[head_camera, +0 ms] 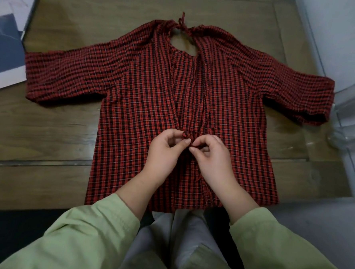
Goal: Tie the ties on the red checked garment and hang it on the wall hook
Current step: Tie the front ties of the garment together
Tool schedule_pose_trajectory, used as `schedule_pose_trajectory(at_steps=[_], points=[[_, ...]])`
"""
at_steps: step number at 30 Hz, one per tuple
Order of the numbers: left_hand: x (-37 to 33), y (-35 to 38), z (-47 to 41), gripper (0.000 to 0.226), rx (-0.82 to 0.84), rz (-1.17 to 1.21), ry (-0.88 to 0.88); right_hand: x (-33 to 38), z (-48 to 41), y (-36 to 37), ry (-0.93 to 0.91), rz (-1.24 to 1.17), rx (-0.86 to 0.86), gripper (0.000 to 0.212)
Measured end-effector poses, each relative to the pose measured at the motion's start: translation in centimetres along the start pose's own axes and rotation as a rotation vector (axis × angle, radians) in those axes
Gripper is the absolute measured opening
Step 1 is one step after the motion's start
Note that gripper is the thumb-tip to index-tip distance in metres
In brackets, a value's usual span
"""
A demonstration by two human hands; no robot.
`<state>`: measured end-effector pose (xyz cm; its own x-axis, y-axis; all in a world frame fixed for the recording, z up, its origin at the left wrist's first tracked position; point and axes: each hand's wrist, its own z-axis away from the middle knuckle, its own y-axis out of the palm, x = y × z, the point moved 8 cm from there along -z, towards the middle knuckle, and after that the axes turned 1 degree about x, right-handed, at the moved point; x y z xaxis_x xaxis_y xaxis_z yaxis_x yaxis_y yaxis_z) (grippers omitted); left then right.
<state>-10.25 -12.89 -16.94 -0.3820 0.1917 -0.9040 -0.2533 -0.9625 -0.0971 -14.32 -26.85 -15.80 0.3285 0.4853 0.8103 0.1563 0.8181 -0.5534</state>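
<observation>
The red checked garment (146, 86) lies flat on a wooden table (54, 131), sleeves spread left and right, open side up. At its neck a pair of ties (181, 25) is knotted. Halfway down the opening, a second pair of ties (186, 136) is bunched between my hands. My left hand (166, 152) pinches one tie with thumb and forefinger. My right hand (209, 155) pinches the other tie right beside it, fingers curled. No wall hook is in view.
Papers or a booklet (5, 47) lie on the table's left edge. A clear glass or plastic container (352, 111) stands at the right, beside the garment's sleeve. A pale wall or panel (343, 30) rises at the back right. My green sleeves and grey trousers fill the foreground.
</observation>
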Motion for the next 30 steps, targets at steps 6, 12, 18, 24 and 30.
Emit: schedule_pose_trajectory(at_steps=[6, 12, 18, 24, 30], points=[[0.2, -0.1, 0.4, 0.019, 0.037, -0.003, 0.012, 0.3, 0.1, 0.2, -0.084, 0.03, -0.01, 0.012], [-0.1, -0.2, 0.2, 0.023, 0.036, -0.087, 0.09, 0.2, -0.2, 0.7, -0.106, 0.008, -0.009, 0.012], [-0.7, 0.5, -0.1, 0.025, 0.098, -0.199, 0.174, -0.2, -0.6, 0.6, -0.043, -0.018, -0.019, 0.026], [-1.1, 0.8, -0.2, 0.019, 0.097, -0.351, 0.217, -0.1, -0.7, -0.1, -0.022, -0.032, -0.052, 0.034], [-1.6, 0.2, -0.4, 0.013, 0.123, -0.433, 0.235, -0.6, 0.2, -0.6, -0.054, -0.091, -0.059, 0.013]])
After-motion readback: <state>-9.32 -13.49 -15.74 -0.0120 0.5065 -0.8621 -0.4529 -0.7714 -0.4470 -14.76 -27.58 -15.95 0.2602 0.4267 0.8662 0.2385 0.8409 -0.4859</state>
